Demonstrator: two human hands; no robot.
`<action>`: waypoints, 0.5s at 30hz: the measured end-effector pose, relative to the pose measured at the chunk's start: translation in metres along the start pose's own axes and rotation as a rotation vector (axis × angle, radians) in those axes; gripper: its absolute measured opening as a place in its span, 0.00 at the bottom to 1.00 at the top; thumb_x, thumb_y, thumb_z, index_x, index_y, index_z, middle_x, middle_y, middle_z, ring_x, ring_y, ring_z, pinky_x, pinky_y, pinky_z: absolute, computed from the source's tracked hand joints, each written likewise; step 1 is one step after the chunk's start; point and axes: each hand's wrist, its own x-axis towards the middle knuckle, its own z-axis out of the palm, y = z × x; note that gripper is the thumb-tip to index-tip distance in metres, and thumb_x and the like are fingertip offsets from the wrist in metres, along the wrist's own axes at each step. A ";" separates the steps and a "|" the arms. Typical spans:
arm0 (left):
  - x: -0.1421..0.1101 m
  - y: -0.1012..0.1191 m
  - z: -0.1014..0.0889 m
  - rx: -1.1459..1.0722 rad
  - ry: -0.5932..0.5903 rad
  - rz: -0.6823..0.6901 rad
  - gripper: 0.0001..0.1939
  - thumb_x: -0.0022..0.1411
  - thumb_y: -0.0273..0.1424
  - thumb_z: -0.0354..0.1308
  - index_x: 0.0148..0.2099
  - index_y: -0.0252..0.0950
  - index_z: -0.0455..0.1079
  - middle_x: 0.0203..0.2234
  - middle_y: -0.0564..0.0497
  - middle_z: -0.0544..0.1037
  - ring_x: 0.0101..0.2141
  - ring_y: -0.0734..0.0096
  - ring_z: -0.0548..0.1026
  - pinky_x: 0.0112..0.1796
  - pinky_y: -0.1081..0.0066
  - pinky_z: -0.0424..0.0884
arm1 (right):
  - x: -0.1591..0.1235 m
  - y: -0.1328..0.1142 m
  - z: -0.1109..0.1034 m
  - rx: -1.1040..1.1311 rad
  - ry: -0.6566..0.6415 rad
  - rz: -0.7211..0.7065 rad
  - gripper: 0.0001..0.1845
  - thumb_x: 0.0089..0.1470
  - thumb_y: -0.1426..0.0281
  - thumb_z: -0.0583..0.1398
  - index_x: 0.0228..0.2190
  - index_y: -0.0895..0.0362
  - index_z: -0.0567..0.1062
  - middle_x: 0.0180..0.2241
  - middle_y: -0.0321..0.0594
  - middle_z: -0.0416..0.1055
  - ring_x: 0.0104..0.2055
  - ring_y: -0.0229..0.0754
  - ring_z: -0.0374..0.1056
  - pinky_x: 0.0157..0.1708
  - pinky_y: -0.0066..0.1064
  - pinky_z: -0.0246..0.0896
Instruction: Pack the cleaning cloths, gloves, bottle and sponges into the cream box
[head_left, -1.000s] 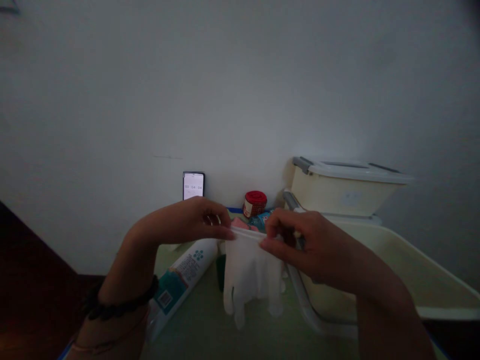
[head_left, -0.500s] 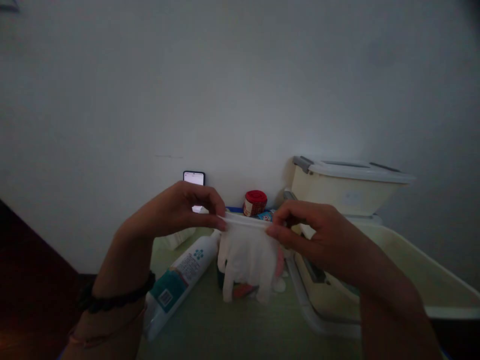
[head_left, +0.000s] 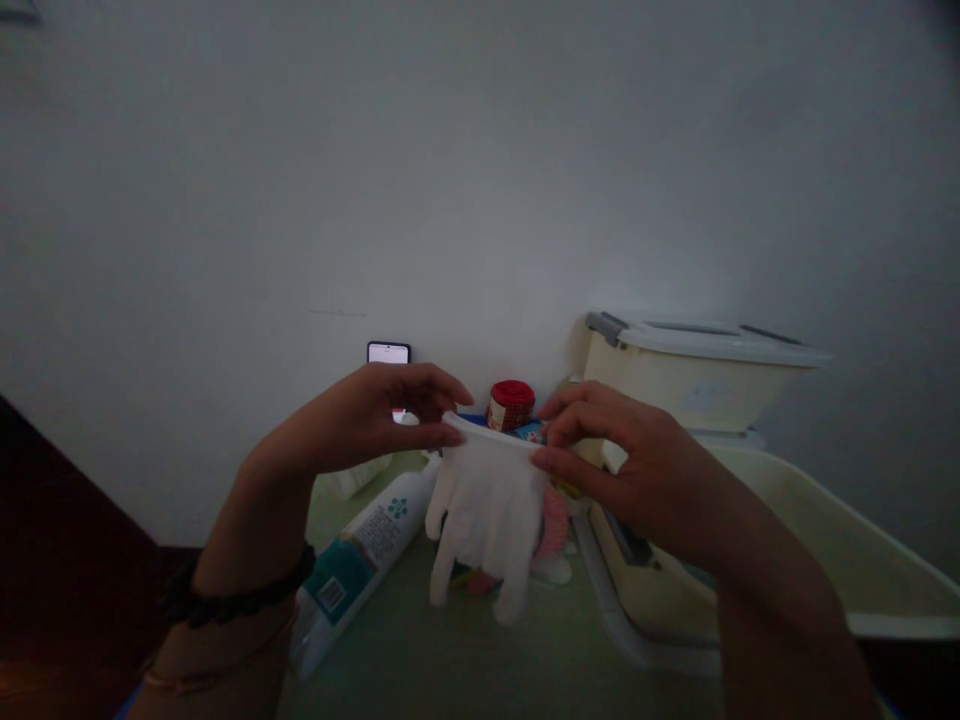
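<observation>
A greenish table is standing against a plain pale wall in dim light. On its far side a phone and a red roll are sitting; at left a white bottle is lying aslant; at right an open tub is resting near a lidded box. The white glove is hanging above the middle, looking thin and limp, its fingers drooping downward. The left hand and right hand are holding opposite ends of its cuff in narrow grips.
</observation>
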 end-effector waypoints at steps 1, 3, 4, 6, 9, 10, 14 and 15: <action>0.000 0.001 0.000 0.019 0.002 0.001 0.12 0.54 0.31 0.62 0.42 0.35 0.70 0.29 0.54 0.76 0.31 0.76 0.73 0.33 0.76 0.69 | -0.001 0.000 0.000 0.001 -0.033 0.044 0.10 0.53 0.64 0.59 0.25 0.56 0.72 0.33 0.38 0.71 0.35 0.38 0.67 0.35 0.30 0.60; 0.000 0.004 0.000 0.060 0.000 0.008 0.09 0.55 0.32 0.61 0.40 0.35 0.71 0.29 0.54 0.77 0.30 0.77 0.73 0.32 0.77 0.69 | -0.002 -0.001 0.001 0.009 -0.109 0.121 0.12 0.54 0.62 0.57 0.26 0.56 0.73 0.28 0.36 0.72 0.29 0.37 0.67 0.28 0.28 0.59; 0.001 0.005 0.000 0.076 0.001 0.014 0.08 0.56 0.32 0.60 0.38 0.35 0.72 0.29 0.54 0.77 0.29 0.77 0.73 0.32 0.77 0.69 | -0.002 -0.001 0.001 0.007 -0.133 0.143 0.13 0.54 0.61 0.56 0.27 0.56 0.73 0.26 0.35 0.72 0.28 0.36 0.67 0.26 0.28 0.58; 0.002 0.007 0.002 0.088 0.019 0.033 0.05 0.57 0.30 0.59 0.36 0.34 0.71 0.28 0.55 0.76 0.29 0.77 0.72 0.33 0.76 0.70 | -0.003 -0.003 0.002 -0.002 -0.143 0.145 0.13 0.54 0.62 0.57 0.25 0.56 0.74 0.24 0.35 0.72 0.26 0.36 0.67 0.24 0.28 0.57; 0.003 0.007 0.005 0.051 0.042 0.073 0.03 0.57 0.28 0.58 0.34 0.33 0.70 0.30 0.54 0.76 0.31 0.76 0.73 0.37 0.74 0.71 | -0.003 -0.005 0.004 -0.027 -0.126 0.123 0.12 0.53 0.65 0.58 0.22 0.57 0.73 0.23 0.35 0.72 0.25 0.36 0.67 0.24 0.28 0.57; 0.004 0.007 0.005 0.027 0.036 0.077 0.03 0.57 0.28 0.58 0.34 0.33 0.69 0.30 0.53 0.76 0.32 0.76 0.73 0.37 0.74 0.71 | -0.002 -0.006 0.004 -0.032 -0.111 0.113 0.11 0.52 0.66 0.59 0.22 0.57 0.72 0.24 0.35 0.72 0.26 0.36 0.67 0.25 0.28 0.57; 0.003 0.006 0.006 -0.108 -0.015 0.036 0.04 0.57 0.28 0.58 0.35 0.33 0.69 0.31 0.53 0.76 0.32 0.75 0.74 0.35 0.75 0.72 | 0.000 -0.007 0.004 -0.020 -0.002 0.095 0.09 0.49 0.68 0.61 0.21 0.57 0.71 0.24 0.34 0.72 0.27 0.36 0.67 0.27 0.27 0.58; 0.003 0.006 0.007 -0.143 -0.022 0.024 0.03 0.56 0.27 0.58 0.35 0.33 0.68 0.30 0.53 0.76 0.32 0.76 0.74 0.34 0.76 0.72 | 0.000 -0.007 0.005 -0.001 0.035 0.098 0.08 0.49 0.68 0.61 0.23 0.57 0.70 0.25 0.34 0.71 0.27 0.35 0.67 0.27 0.27 0.59</action>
